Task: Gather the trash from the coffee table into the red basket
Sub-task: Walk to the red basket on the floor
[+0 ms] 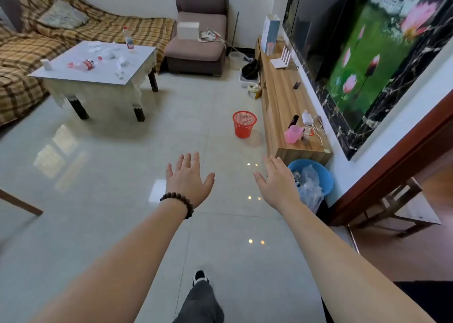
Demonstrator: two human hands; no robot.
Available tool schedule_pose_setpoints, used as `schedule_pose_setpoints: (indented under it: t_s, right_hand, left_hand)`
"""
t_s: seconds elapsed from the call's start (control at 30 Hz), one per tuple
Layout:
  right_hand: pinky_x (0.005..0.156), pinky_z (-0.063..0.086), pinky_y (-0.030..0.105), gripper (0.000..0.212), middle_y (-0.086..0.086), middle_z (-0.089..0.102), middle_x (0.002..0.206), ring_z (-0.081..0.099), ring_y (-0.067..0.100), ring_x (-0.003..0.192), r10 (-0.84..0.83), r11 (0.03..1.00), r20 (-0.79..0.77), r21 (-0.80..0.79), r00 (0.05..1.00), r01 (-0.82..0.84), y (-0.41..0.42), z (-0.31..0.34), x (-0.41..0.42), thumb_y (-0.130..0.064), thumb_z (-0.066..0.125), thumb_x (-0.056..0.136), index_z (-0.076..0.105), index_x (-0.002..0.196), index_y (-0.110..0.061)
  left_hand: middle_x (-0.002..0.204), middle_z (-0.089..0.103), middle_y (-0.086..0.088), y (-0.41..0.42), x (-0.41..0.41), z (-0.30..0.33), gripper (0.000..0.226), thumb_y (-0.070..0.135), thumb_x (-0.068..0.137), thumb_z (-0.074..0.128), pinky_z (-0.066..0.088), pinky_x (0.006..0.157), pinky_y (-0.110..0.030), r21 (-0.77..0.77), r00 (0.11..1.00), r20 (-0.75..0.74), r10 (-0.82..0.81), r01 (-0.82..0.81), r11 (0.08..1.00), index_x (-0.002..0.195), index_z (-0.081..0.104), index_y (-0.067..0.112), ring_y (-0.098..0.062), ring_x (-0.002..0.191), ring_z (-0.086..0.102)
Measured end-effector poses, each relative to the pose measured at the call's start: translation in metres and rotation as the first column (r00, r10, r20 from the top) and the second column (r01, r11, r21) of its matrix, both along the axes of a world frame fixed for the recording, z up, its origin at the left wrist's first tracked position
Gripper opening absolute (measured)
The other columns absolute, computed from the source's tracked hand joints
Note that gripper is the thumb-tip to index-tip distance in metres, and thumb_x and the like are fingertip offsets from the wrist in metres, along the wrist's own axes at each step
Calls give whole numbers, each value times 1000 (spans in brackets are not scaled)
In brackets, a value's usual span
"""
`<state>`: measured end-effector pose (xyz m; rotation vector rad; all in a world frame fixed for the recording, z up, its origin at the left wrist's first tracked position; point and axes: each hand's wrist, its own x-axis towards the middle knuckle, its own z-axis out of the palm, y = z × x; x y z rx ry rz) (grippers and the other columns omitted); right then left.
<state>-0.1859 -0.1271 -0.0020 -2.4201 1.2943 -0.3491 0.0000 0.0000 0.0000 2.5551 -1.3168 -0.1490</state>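
Both grips empty: left hand (187, 178) and right hand (275, 181) spreading fingers in mid-air. Trash (85, 64) lying on bench (98, 77); red basket (244, 124) standing well apart on floor. Risk: mistaking blue bin (318, 173) for target, dropping pieces during carry.

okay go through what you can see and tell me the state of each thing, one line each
Left hand: open, empty.
Right hand: open, empty.
Red basket: upright on the floor; nothing visible inside.
Upright bottle: standing on the coffee table, capped.
Crushed bottle: lying on its side.
Blue basin: holds clear plastic.
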Motion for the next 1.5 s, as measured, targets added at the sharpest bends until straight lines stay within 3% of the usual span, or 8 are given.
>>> schedule_pose_setpoints:
  t_s: [0.63, 0.97, 1.5]
  right_hand:
    - [117, 18, 42, 56, 11, 27, 154, 17, 25, 144, -50, 995, -55, 82, 997, 54, -265, -18, 222, -37, 41, 96, 29, 145, -11]
    - [117, 18, 43, 56, 8, 23, 156, 14, 23, 144, -103, 981, -42, 160, 994, 109, -382, -46, 278, -37, 42, 96, 26, 146, -17]
    - [115, 20, 39, 54, 14, 31, 152, 22, 26, 142, -161, 967, -14, 199, 987, 161, -689, -78, 365, -33, 45, 96, 33, 143, -11]
  left_hand:
    - [159, 14, -5, -271, 224, -20, 75, 56, 91, 27, 3, 116, -46, 94, 998, -14, -65, 66, 993, 151, 9, 15, -20, 146, 4]
    - [159, 13, -5, -396, 290, -45, 74, 55, 92, 27, 4, 116, -47, 161, 992, -57, -109, 116, 980, 151, 8, 14, -21, 146, 4]
    - [158, 17, -6, -725, 373, -70, 72, 51, 93, 32, 7, 116, -47, 240, 988, -107, -108, 131, 962, 150, 10, 13, -22, 145, 8]
